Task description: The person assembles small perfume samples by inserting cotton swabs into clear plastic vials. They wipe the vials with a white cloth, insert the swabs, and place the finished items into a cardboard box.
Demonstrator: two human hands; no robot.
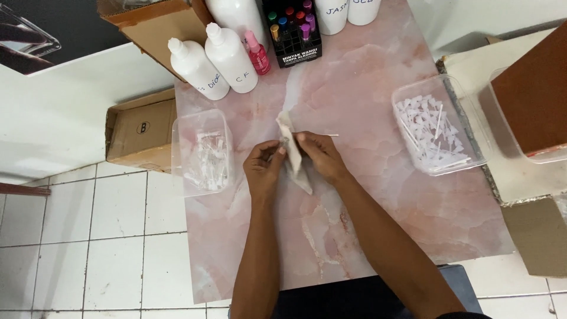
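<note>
My left hand and right hand both pinch the cloth over the middle of the table, its long axis running away from me, a thin stick jutting rightward from my right fingers.

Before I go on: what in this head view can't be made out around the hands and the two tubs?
- Thin white stick: its near end is hidden by the right hand; grip unclear.
- White cloth: the middle is covered by both hands' fingers, including the left hand.
- Left tub: clear pieces blurred, too small to identify.
- Right tub: white pieces too small to tell.
- Top bottles: cut off by the upper edge.
</note>
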